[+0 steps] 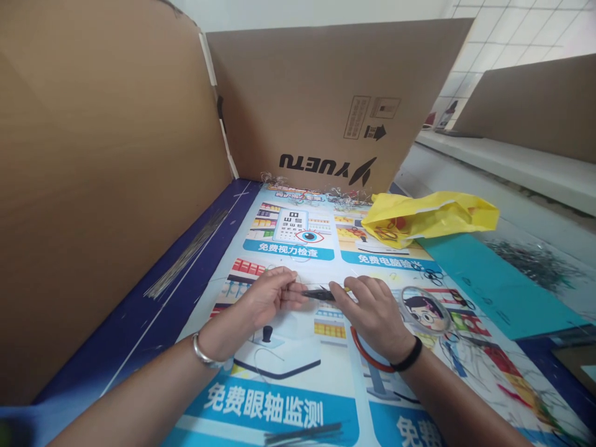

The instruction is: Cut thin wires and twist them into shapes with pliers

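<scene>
My right hand [372, 307] is closed around a pair of black-jawed pliers [320, 294], its tips pointing left toward my left hand. A red curved strip [367, 352] shows below that hand; I cannot tell whether it is a plier handle. My left hand [274, 292] has thumb and forefinger pinched together on a thin wire, hard to make out, right by the plier tips. Both hands are above a printed poster [298, 347] that covers the table.
Straight wires [186, 254] lie in a bundle at left, more dark wires [305, 434] near the front edge. A yellow bag [433, 214] rests at the back right, beside a teal sheet [503, 285] and tangled wire scraps [535, 264]. Cardboard panels [321, 93] stand behind and left.
</scene>
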The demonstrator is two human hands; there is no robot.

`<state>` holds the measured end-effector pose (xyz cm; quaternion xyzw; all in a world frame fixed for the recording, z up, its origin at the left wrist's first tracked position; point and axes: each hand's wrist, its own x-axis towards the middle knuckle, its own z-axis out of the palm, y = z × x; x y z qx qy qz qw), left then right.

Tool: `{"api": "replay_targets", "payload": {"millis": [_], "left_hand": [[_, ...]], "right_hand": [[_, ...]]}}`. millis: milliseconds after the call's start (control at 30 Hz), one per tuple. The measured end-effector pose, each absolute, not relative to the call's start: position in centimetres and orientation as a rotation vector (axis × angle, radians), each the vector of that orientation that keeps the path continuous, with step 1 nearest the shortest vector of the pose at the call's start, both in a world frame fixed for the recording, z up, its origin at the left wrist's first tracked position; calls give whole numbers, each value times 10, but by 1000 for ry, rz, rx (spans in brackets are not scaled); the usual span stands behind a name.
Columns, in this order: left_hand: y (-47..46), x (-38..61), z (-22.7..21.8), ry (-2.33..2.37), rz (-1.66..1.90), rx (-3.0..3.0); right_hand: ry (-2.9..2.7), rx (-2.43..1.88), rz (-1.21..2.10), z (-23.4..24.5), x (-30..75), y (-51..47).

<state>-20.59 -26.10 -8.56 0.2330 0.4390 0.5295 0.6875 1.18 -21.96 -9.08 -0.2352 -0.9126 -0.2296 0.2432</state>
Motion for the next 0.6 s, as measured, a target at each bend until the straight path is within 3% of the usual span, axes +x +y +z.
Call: {"api": "replay_targets", "payload": {"millis": [600], "left_hand": [[-262, -209, -86, 1033, 1228, 775]], "right_hand": [[-2564, -645, -577, -86, 9, -219]]}}
